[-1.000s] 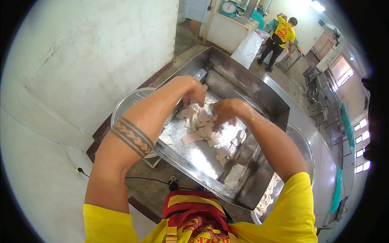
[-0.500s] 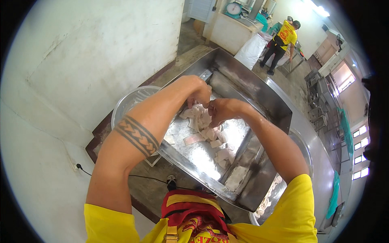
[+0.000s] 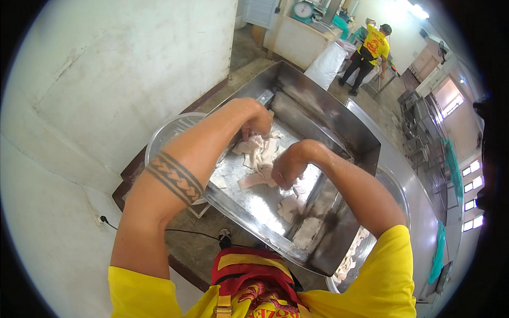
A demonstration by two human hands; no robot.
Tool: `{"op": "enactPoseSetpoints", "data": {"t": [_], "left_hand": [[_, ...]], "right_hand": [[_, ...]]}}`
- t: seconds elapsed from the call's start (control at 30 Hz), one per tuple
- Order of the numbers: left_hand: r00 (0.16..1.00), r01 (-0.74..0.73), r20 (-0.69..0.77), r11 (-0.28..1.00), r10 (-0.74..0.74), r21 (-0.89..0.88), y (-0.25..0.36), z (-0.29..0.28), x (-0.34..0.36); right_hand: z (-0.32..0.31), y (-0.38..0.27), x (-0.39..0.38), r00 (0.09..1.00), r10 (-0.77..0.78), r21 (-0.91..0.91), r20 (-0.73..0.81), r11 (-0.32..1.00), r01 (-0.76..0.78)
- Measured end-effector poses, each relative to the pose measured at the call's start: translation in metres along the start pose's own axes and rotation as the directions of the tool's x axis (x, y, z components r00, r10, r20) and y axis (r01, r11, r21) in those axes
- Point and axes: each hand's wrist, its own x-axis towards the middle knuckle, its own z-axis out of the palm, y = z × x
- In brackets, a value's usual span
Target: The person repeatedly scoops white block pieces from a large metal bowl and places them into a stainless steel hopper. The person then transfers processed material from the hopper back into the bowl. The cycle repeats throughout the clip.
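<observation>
A deep stainless-steel tray (image 3: 305, 87) holds pale, flat pieces (image 3: 252, 180), some with a pinkish tint, heaped and scattered over its floor. My left hand (image 3: 256, 124) reaches into the upper left of the heap, fingers curled down onto the pieces; whatever they grip is hidden. Lower and to the right, my right hand (image 3: 289, 167) is closed with its knuckles up over the middle of the heap, touching pieces; its fingertips and anything inside them are hidden by the hand.
Steel bowls flank the tray, left (image 3: 156, 138) and right (image 3: 400, 191), the right holding more pale pieces. A wall (image 3: 95, 79) stands close left, a cord (image 3: 185, 231) lies below. Behind are a white sack (image 3: 323, 69), a scale (image 3: 303, 11) and a co-worker (image 3: 371, 58) in yellow.
My right hand rose toward my left hand, then came down and toward me into the heap, its fingers now more closed. My left hand shifted only slightly. The co-worker moved a little.
</observation>
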Motion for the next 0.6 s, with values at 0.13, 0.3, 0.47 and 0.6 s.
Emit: {"op": "enactPoseSetpoints", "data": {"t": [0.13,0.3,0.47,0.6], "left_hand": [[0.999,-0.032,-0.037,0.999,0.033,0.017,-0.001,0.0,-0.001],[1.0,-0.013,-0.006,1.0,0.013,0.001,-0.004,0.0,0.007],[1.0,-0.008,-0.018,1.0,0.008,0.001,-0.004,-0.001,0.007],[1.0,-0.015,-0.013,1.0,0.015,-0.009,-0.002,0.0,0.001]], "right_hand": [[0.025,-0.02,0.016,0.882,-0.068,0.094,0.466,0.995,0.027],[0.014,-0.012,0.039,0.991,0.112,-0.048,0.069,0.993,-0.109],[-0.015,0.027,-0.002,0.984,-0.025,-0.041,-0.179,0.999,0.018],[0.007,0.009,-0.002,0.909,0.086,0.162,0.408,0.973,-0.164]]}}
